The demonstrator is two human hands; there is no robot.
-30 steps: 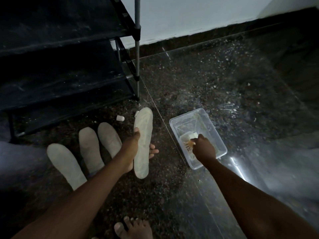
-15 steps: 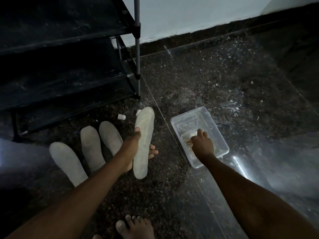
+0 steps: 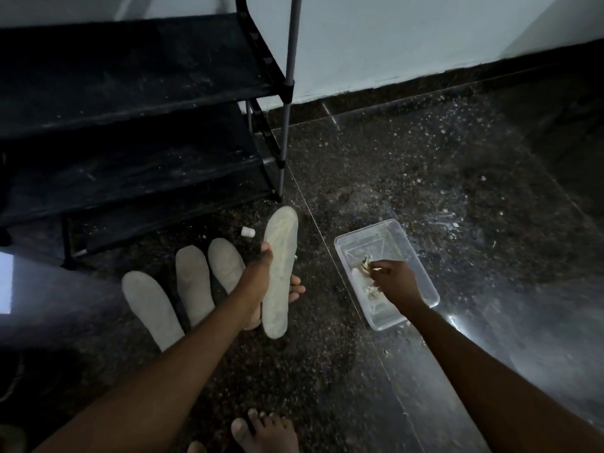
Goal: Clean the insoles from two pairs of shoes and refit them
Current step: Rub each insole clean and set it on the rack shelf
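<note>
My left hand [image 3: 258, 289] grips the insole [image 3: 280, 256] mid-length; my right hand [image 3: 397, 282], in the tub [image 3: 389, 240], clasps a blurred pale scrubber [image 3: 361, 276], best wrung before scrubbing.

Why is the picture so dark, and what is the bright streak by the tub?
Head view: the room is dim, so the rack goes nearly black; the streak is glare on the glossy floor beside the tub; the right hand looks slightly blurred.

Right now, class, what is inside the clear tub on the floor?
The right hand is inside the clear tub, gripping a pale item. The hand covers most of it, so whether it is a cloth or a brush is unclear.
</note>
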